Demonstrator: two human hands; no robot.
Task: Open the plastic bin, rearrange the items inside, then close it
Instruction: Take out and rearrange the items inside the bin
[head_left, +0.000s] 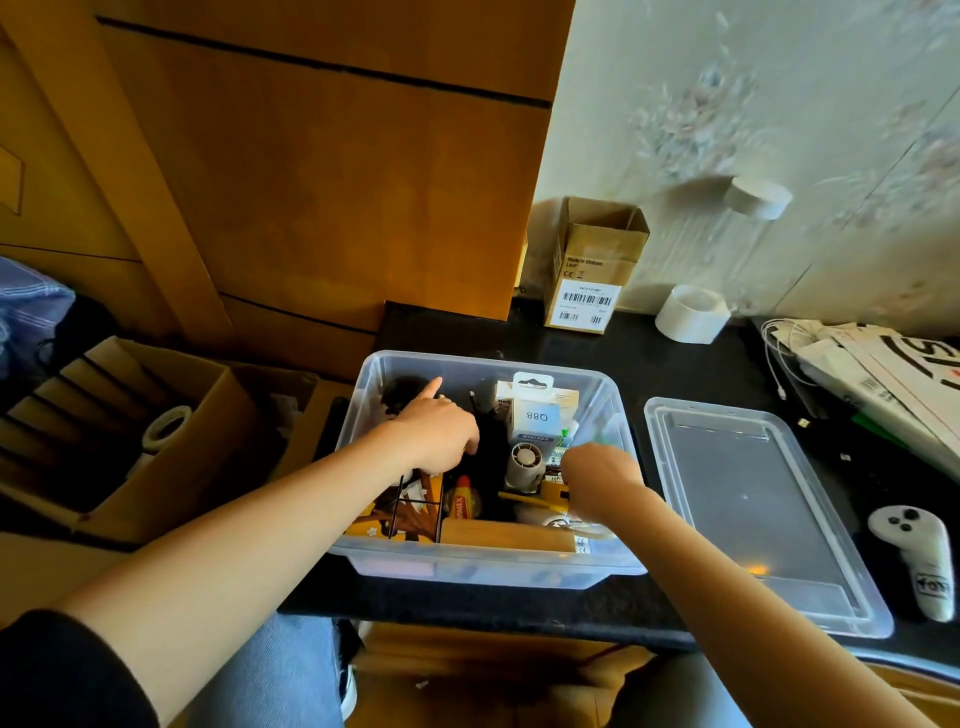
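Your left hand (441, 431) reaches into the open bin (488, 564), forefinger straight, other fingers curled; whether they hold anything I cannot tell. Your right hand (597, 475) is bent down among the items, its grip hidden. The bin sits at the worktop's near edge, lid (753, 509) beside it. Tugging tangled items could tip the upright "Q88 MINI FAN" box (535, 415). The cardboard box (592, 270) reads "Made in Vietnam".
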